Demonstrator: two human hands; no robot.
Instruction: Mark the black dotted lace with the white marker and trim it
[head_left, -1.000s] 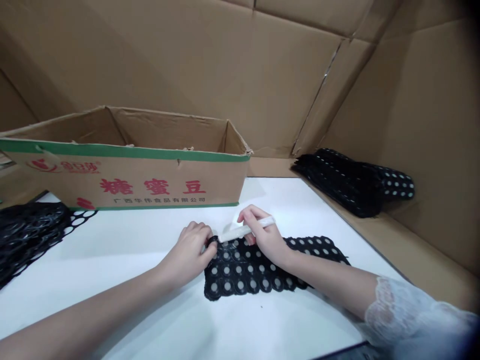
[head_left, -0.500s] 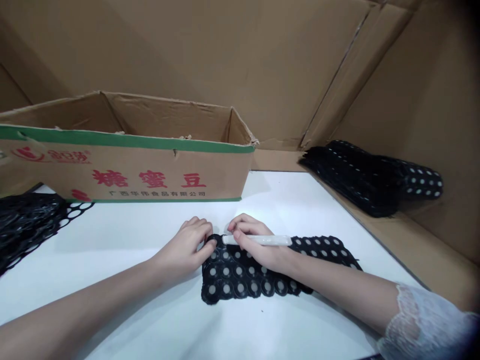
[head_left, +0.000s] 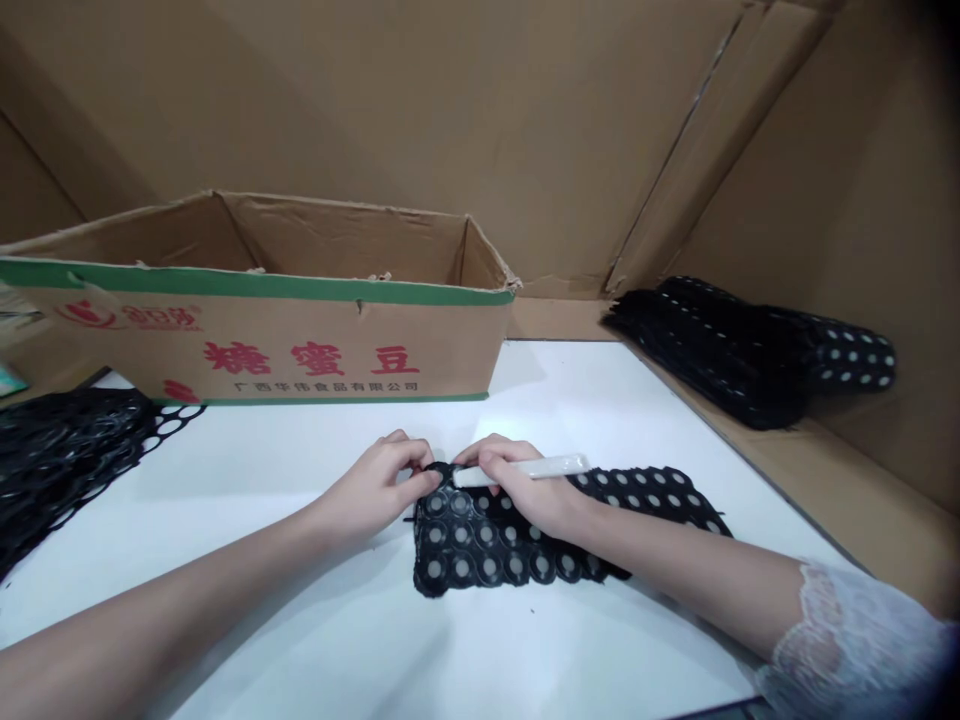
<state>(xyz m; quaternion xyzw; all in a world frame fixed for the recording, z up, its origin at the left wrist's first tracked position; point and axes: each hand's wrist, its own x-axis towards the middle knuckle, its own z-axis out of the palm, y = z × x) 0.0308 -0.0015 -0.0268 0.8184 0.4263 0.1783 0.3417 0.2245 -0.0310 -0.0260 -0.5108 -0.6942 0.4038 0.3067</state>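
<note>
A black sheet (head_left: 501, 567) with rows of round pieces, each with a pale grey centre, lies flat on the white table. My left hand (head_left: 390, 478) pinches the sheet's upper left corner between thumb and fingers. My right hand (head_left: 529, 490) is closed around a white pen-like tool (head_left: 555, 467), held low and slanted across the sheet. The tool's left end meets the top row, close to my left fingertips. My right hand and forearm cover part of the sheet's middle.
A cardboard box (head_left: 315, 340) with a green rim and red lettering stands behind my hands. Black perforated scrap sheets (head_left: 67, 450) are heaped at the left. More black dotted sheets (head_left: 750, 350) are stacked on a cardboard ledge (head_left: 862, 490) at the right. Cardboard walls (head_left: 420, 100) surround the table (head_left: 337, 640).
The tool's right end has tipped up, and its left end stays near the sheet's corner. The view has shifted slightly, so the sheet and box appear a little farther right.
</note>
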